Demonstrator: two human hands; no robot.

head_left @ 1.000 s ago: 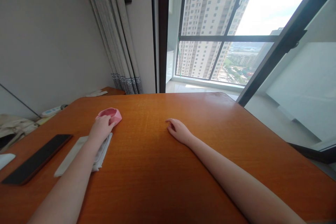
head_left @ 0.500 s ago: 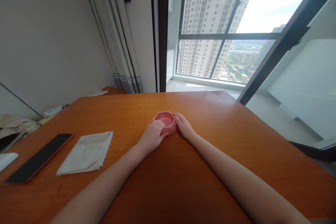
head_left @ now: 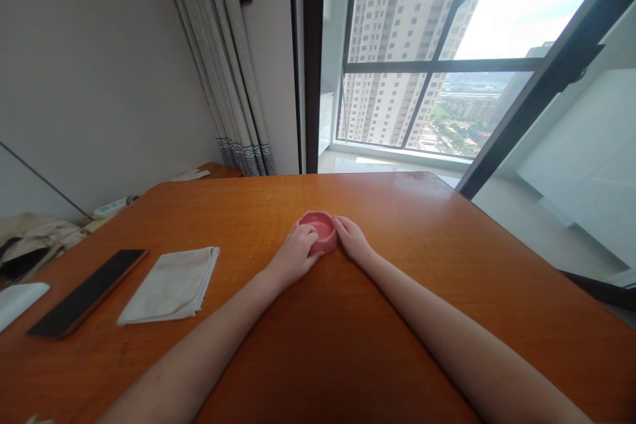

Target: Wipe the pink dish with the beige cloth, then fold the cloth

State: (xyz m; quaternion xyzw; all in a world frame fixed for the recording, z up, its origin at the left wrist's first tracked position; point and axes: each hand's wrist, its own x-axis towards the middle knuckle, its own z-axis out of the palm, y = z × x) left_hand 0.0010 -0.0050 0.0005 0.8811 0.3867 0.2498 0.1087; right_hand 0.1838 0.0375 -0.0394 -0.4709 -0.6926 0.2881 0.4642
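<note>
A small pink bowl (head_left: 325, 228) with a wavy rim sits upright on the wooden table, around the middle of the view. My left hand (head_left: 294, 255) grips its left and near side, fingers bent over the rim into the bowl and thumb against the outside wall. On the other side, my right hand (head_left: 352, 238) lies against the bowl's right wall. Its fingers are stretched out and close together, their tips touching near the rim; its thumb is hard to make out. The part of the bowl's floor that shows is bare and pink.
On the wooden table (head_left: 397, 212), a folded white cloth (head_left: 171, 285) and a flat dark slab (head_left: 89, 293) lie to the left. A white item (head_left: 22, 301) is at the far left edge. Beyond the table are a curtain (head_left: 213, 59) and a tall window (head_left: 412, 66).
The view has shifted slightly, so the table items appear a little further right. Both hands stay at the pink bowl, with hardly any change in their grip.
</note>
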